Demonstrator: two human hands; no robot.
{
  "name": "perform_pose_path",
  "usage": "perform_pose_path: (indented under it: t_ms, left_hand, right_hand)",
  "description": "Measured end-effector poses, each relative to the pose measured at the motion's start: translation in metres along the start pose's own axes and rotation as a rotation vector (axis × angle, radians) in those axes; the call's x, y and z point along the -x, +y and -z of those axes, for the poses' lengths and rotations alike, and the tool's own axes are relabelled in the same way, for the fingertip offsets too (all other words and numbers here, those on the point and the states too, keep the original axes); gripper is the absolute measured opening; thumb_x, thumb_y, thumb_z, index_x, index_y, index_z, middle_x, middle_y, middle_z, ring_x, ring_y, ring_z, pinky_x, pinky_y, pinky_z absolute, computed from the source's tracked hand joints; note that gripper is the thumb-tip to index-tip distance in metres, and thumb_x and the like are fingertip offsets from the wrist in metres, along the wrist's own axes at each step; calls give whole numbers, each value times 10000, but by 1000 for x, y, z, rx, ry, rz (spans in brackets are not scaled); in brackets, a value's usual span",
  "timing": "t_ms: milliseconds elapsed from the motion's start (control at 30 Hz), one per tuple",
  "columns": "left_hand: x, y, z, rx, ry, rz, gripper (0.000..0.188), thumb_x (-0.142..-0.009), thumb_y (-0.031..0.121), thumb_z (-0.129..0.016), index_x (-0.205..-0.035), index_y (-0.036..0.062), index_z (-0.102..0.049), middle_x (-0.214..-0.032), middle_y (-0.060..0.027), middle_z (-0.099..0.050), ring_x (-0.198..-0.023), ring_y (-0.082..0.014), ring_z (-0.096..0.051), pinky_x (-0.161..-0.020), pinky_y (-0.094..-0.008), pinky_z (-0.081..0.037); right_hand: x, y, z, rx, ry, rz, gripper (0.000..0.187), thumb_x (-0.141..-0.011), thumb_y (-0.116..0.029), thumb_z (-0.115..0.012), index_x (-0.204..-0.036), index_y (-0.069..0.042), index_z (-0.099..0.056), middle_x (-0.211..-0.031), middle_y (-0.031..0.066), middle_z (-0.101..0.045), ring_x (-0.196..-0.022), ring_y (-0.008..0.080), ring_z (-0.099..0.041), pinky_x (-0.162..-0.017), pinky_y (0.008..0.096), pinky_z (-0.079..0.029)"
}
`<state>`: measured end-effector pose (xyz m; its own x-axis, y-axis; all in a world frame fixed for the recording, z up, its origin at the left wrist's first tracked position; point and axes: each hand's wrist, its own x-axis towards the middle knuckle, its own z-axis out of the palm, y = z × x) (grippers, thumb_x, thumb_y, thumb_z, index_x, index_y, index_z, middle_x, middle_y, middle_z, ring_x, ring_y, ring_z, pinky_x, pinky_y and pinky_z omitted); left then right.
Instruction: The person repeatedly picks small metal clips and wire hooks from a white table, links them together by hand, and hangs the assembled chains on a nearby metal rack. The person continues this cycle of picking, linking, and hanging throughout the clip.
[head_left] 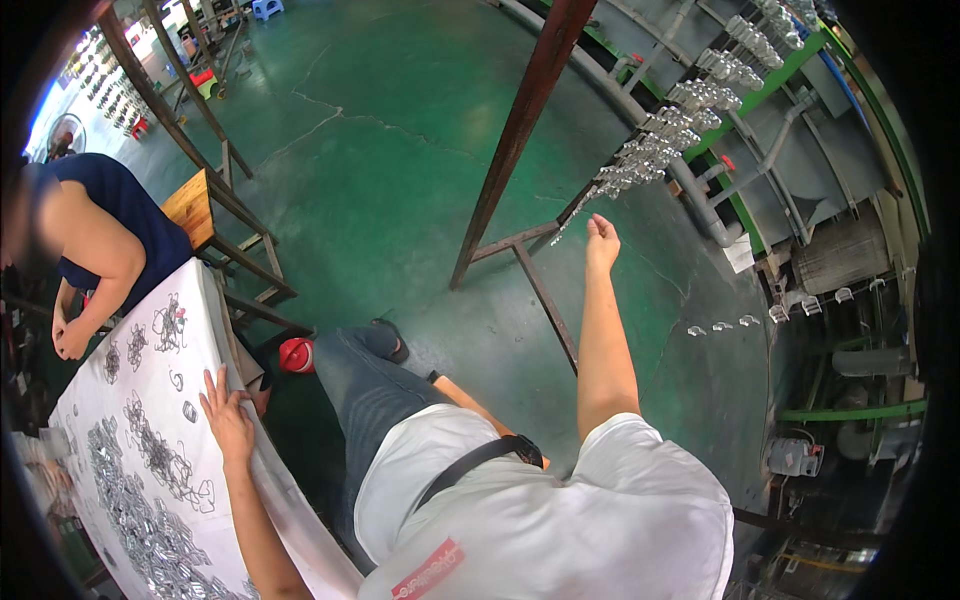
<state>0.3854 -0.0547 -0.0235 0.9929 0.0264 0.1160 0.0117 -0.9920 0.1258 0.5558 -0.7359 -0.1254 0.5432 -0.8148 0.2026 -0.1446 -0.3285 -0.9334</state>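
Head view: a green floor (400,180), glossy and crossed by thin cracks, spreads through the middle of a workshop. On the left stands a table (208,300) with a white covering, and on it lie a heap of shiny metal pieces (150,530), a tangle of dark wire pieces (165,460) and a few smaller clusters farther up. A co-worker in a dark blue top (130,210) leans at the table's far end, beside a wooden seat (192,208). A red container (296,355) sits on the floor close to the table. A rusty steel frame (520,140) rises at the centre, and along the right run grey pipes (700,200), green beams and a small row of metal parts (780,313).

The left hand (230,420) rests near the table's edge, its fingers spread and apart; a small bent piece (189,411) lies just beside them. The right arm reaches out over the floor, and the right hand (602,240) has its fingers curled in together. A slanting strand of shiny metal clips (655,145) runs down from the upper right, its thin lower end just left of those fingertips; whether they grip it, I cannot tell.
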Motion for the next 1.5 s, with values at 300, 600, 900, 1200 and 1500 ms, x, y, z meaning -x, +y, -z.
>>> perform_pose_path:
  t_ms: [300,600,900,1200,1500]
  left_hand:
    - [0,2,-1,-26,5,13,198,-700,-105,-489,-774,53,-583,-1464,-66,-367,-1421,-320,-172,-1135,-536,-138]
    - [1,1,-2,-38,18,-6,187,-715,-97,-489,-772,56,-580,-1453,-78,-379,-1419,-324,-174,-1132,-538,-142]
    - [1,2,-1,-34,18,-6,206,-705,-114,-474,-776,50,-577,-1447,-83,-385,-1416,-328,-179,-1129,-541,-147]
    - [1,3,-1,-40,8,6,209,-701,-111,-483,-785,55,-576,-1452,-78,-379,-1417,-328,-179,-1127,-546,-153]
    - [1,2,-1,-48,7,-1,194,-712,-103,-489,-786,53,-577,-1451,-79,-380,-1416,-329,-184,-1126,-547,-156]
  right_hand:
    - [-5,-24,-23,81,-78,101,233,-801,-217,-729,-967,-56,-703,-908,83,-625,-795,186,-625,-729,327,-503]
    - [19,-34,-17,-108,-84,37,237,-795,-235,-752,-854,-16,-683,-753,-24,-636,-683,64,-524,-655,226,-425]
    - [17,-33,-9,-120,-145,71,219,-790,-197,-754,-882,-5,-701,-785,1,-665,-708,67,-558,-680,223,-450]
    - [5,-27,-8,-81,-119,79,226,-772,-196,-758,-896,-14,-708,-816,46,-696,-751,109,-614,-729,265,-479]
    - [5,-27,-5,-195,-147,99,218,-784,-177,-751,-876,11,-693,-805,49,-690,-745,104,-608,-719,246,-472]
